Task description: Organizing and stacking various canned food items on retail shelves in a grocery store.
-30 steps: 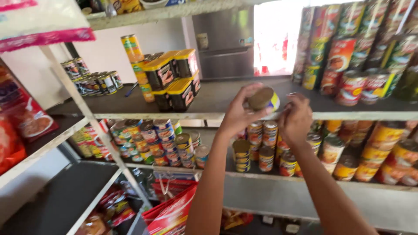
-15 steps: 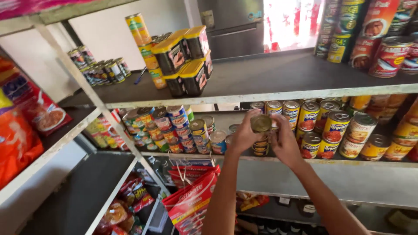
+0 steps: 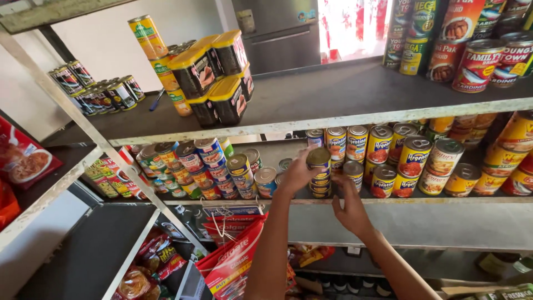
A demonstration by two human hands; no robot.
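Small round gold-lidded tin can (image 3: pixel 318 159) sits atop a short stack of like cans (image 3: pixel 320 185) on the middle metal shelf (image 3: pixel 388 203), left hand (image 3: pixel 295 176) clasped around it. Right hand (image 3: pixel 351 206), fingers spread open, touches the stack's base, holding nothing.

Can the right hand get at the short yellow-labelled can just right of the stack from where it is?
Probably yes: the right hand sits at the shelf edge just below that can, with nothing between them.
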